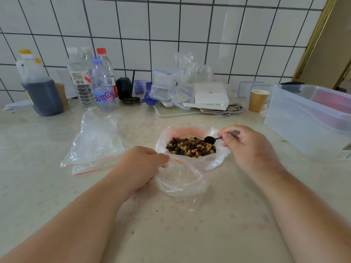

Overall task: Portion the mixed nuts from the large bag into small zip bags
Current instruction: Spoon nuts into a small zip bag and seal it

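Left hand [141,164] pinches the small zip bag [180,183] mouth open right beside the large bag [191,147] mid-frame, so the spoon [210,139], gripped in right-hand fingers [228,138], travels barely anywhere.

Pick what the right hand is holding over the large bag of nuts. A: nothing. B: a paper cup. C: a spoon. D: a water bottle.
C: the right hand pinches the handle of a spoon, its dark bowl over the mixed nuts in the large bag.
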Demonstrator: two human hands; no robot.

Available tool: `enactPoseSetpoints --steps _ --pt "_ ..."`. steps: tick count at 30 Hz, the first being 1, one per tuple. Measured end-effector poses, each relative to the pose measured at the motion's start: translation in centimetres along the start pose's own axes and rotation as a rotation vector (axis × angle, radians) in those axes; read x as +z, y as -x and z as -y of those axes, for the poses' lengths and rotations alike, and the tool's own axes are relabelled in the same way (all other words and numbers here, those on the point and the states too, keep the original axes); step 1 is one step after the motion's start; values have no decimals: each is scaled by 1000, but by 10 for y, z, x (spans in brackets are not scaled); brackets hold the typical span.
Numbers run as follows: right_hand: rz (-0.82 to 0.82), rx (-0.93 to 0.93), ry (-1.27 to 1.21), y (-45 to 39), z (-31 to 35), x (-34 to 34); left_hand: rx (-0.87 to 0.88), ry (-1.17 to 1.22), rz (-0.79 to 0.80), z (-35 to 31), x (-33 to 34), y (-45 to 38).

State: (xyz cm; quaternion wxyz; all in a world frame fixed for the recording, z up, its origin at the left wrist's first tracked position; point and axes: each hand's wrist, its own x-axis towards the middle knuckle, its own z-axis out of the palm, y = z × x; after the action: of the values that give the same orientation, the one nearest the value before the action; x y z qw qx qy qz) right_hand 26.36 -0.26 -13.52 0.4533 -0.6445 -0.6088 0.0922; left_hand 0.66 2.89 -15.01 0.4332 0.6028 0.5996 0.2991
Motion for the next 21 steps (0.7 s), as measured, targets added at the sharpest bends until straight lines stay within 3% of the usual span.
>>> enactPoseSetpoints --steps 8,14,21 --pt "-136 200 -239 -8 -3 -2 0 -8 31 2 0 -2" --pt "-109 400 -446 -14 -15 4 -4 -18 31 1 1 -2" --pt "-38 241 -315 -14 -13 3 -8 -17 29 1 2 -2"
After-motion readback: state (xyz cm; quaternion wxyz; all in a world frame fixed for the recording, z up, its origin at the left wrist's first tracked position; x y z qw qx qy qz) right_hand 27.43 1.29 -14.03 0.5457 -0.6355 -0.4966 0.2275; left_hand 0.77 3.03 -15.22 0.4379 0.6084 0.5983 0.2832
